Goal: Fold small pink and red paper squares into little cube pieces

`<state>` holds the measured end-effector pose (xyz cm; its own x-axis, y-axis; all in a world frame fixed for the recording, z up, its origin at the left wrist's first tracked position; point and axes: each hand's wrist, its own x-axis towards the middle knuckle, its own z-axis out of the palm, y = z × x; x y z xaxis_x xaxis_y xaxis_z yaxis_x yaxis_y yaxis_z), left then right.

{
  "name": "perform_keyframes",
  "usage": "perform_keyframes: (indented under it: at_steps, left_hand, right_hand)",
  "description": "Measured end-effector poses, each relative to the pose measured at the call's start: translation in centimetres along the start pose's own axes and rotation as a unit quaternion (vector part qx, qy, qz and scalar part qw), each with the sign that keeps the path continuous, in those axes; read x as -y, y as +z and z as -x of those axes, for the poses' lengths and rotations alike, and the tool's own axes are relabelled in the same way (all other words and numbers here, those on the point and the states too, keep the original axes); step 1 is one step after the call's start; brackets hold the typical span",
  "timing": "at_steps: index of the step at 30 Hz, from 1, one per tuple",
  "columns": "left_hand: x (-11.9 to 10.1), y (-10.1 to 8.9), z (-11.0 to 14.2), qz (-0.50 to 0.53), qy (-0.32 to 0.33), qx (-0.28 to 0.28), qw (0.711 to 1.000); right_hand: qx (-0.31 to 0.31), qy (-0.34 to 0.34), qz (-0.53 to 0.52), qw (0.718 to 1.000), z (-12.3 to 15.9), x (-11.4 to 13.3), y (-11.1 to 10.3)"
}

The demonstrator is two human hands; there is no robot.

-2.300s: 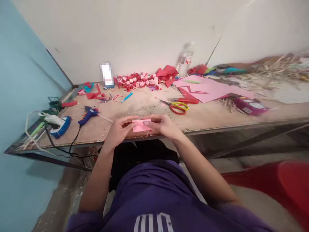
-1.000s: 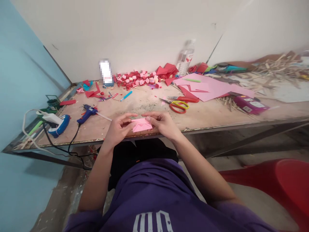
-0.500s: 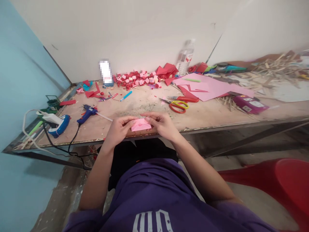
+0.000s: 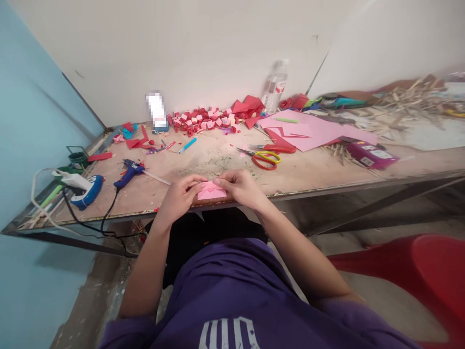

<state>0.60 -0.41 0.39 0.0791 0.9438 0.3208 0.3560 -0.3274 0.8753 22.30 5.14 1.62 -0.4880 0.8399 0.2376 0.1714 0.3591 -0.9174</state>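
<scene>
A small piece of folded pink paper (image 4: 211, 193) is held at the front edge of the table, with creases showing on its face. My left hand (image 4: 180, 198) pinches its left end between thumb and fingers. At the upper right, my right hand (image 4: 242, 188) grips it, thumb on top and fingers behind. Just beyond my right hand lie scissors (image 4: 265, 159) with red and yellow handles, beside a red-handled tool (image 4: 278, 149). A blue glue gun (image 4: 128, 175) with a pale glue stick rests to the left of my left hand.
Many small red and pink paper cubes (image 4: 203, 121) are heaped along the wall, near a phone (image 4: 157, 111). Pink sheets (image 4: 316, 128), a plastic bottle (image 4: 275, 87) and wood sticks (image 4: 410, 99) lie to the right. A blue power socket (image 4: 89, 191) with cables sits left.
My right fingers have drawn back a little from the far edge, and the pink paper's lower face is tilted differently. Both hands keep hold of it. The view has shifted slightly.
</scene>
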Motion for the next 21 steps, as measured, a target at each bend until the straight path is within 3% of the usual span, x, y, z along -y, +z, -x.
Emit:
perform_keyframes:
  at_steps: [10,16,21]
  left_hand:
    - [0.0,0.2,0.2,-0.028,0.024,-0.039,0.999]
    - [-0.7,0.2,-0.1,-0.026,0.014,-0.020,0.999]
    - [-0.8,0.2,0.1,-0.042,0.005,-0.003,0.999]
  right_hand:
    - [-0.010,0.006,0.007,1.000,0.3,0.1,0.3]
    - [-0.005,-0.020,0.028,0.999,0.4,0.0,0.0]
    - [0.040,-0.039,0.048,0.997,0.8,0.5,0.4]
